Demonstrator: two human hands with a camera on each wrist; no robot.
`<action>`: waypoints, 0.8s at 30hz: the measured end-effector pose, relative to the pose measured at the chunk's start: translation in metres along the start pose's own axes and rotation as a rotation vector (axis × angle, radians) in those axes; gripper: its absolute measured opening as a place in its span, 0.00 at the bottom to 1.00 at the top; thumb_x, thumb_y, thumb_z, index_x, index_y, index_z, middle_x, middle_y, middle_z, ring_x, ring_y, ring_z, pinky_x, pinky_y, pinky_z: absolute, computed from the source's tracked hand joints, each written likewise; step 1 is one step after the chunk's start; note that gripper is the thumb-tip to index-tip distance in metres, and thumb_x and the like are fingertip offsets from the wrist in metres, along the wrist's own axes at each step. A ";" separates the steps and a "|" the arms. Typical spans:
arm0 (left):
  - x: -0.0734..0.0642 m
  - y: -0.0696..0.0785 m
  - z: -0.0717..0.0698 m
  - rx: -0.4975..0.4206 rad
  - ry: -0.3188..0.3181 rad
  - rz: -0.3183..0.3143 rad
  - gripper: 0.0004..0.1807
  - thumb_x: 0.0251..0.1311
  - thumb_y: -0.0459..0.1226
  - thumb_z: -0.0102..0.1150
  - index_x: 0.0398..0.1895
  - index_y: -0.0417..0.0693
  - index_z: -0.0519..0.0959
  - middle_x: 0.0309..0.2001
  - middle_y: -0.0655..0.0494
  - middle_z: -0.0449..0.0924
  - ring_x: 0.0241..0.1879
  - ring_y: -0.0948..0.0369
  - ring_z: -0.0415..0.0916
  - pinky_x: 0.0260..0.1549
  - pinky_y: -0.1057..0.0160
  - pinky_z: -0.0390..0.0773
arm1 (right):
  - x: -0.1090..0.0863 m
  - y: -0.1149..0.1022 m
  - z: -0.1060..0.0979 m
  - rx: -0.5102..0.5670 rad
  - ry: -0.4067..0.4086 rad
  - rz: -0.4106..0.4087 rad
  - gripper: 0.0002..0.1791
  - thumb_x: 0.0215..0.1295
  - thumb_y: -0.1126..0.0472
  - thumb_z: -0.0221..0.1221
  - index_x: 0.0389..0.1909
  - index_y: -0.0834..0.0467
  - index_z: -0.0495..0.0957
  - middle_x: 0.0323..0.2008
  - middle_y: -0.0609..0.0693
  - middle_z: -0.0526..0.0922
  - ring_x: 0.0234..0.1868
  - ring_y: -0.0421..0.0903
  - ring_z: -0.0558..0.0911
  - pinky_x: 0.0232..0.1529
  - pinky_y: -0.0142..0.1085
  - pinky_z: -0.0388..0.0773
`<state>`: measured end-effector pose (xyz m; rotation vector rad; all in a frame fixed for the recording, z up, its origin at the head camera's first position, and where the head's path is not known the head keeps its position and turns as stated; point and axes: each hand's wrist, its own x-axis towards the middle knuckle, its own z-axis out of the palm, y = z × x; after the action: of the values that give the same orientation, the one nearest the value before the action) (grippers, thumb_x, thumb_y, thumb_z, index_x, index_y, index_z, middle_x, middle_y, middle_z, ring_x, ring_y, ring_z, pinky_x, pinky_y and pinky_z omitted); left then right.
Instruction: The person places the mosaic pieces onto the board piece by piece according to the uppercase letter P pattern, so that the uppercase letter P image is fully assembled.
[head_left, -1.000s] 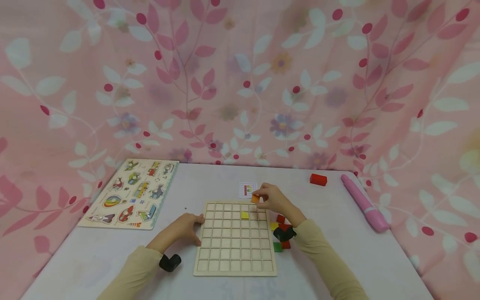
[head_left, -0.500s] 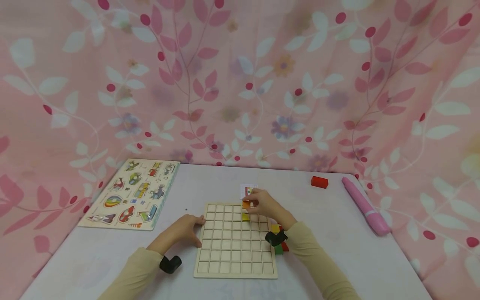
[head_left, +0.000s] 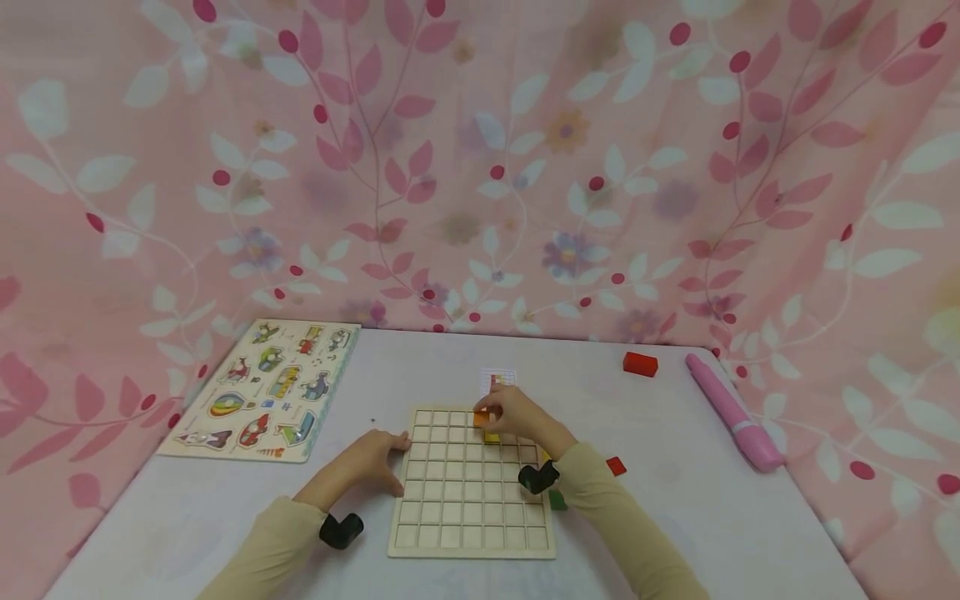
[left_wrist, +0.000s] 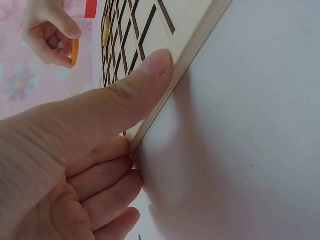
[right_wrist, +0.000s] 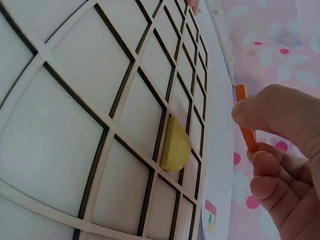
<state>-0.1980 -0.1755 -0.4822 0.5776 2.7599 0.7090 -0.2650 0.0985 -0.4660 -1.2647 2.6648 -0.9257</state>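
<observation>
- Pink floral fabric (head_left: pixel 480 167) is backing a white table (head_left: pixel 705 517).
- Right hand (head_left: pixel 519 415) is pinching an orange tile (head_left: pixel 481 420) near the far rim of the grid board (head_left: pixel 450 488).
- Left hand (head_left: pixel 363 461), thumb spread, is touching its left edge.

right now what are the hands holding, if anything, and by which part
The right hand pinches an orange tile by its edges; the left hand holds the grid board by its left edge.
</observation>
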 end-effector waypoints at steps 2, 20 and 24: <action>0.000 0.000 0.000 -0.001 0.003 0.007 0.39 0.22 0.37 0.78 0.47 0.33 0.76 0.53 0.43 0.71 0.53 0.46 0.66 0.52 0.52 0.63 | 0.000 0.000 0.002 0.022 -0.011 0.019 0.14 0.50 0.67 0.64 0.39 0.65 0.80 0.25 0.50 0.71 0.22 0.39 0.66 0.22 0.28 0.68; 0.001 0.002 0.001 0.017 -0.003 -0.015 0.40 0.22 0.38 0.78 0.48 0.34 0.76 0.54 0.44 0.71 0.54 0.46 0.65 0.53 0.52 0.63 | 0.005 0.005 0.018 -0.011 -0.077 0.013 0.12 0.48 0.66 0.66 0.36 0.62 0.82 0.25 0.48 0.73 0.26 0.40 0.72 0.27 0.26 0.71; 0.001 0.003 -0.001 0.018 -0.006 -0.023 0.40 0.22 0.37 0.78 0.48 0.34 0.76 0.55 0.44 0.70 0.55 0.46 0.65 0.53 0.52 0.63 | 0.006 0.005 0.021 -0.013 -0.081 0.042 0.11 0.48 0.66 0.65 0.36 0.63 0.81 0.25 0.49 0.73 0.25 0.40 0.72 0.26 0.26 0.70</action>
<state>-0.1979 -0.1727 -0.4801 0.5492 2.7656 0.6776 -0.2664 0.0865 -0.4852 -1.2167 2.6284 -0.8343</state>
